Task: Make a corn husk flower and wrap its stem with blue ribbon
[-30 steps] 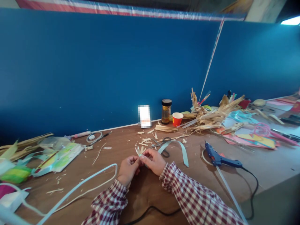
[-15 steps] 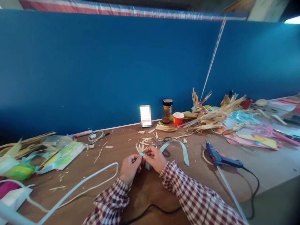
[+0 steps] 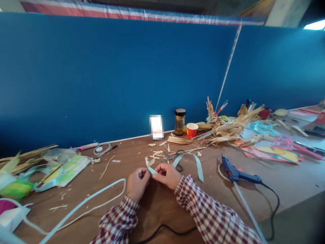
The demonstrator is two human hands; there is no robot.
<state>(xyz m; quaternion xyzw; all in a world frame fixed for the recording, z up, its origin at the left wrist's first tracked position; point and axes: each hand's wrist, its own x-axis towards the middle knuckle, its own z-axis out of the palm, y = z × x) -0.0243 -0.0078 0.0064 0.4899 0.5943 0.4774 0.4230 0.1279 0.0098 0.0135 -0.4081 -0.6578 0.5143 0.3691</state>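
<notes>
My left hand [image 3: 137, 184] is closed in a pinch on a small bundle of pale husk strips [image 3: 147, 161], whose tips fan out above the fingers. A light blue strip [image 3: 152, 170] runs from the bundle to my right hand [image 3: 169, 176], which pinches it between thumb and fingers. Both hands are close together just above the table; the bundle's lower end is hidden by the fingers. Behind my right hand, a curved light blue band [image 3: 198, 166] lies on the table, over or beside dark-handled scissors [image 3: 179, 166].
On the right lies a blue glue gun [image 3: 236, 173] with its black cord. A lidded jar [image 3: 180, 122], a red paper cup [image 3: 192, 130] and dry corn husks [image 3: 228, 130] stand near the blue partition [image 3: 114, 74]. A white tube frame [image 3: 86, 200] rises at left.
The light blue strip now stretches visibly between the two hands; before, it was bunched at the bundle with an end hanging below my right hand. The bundle has turned and tilted left.
</notes>
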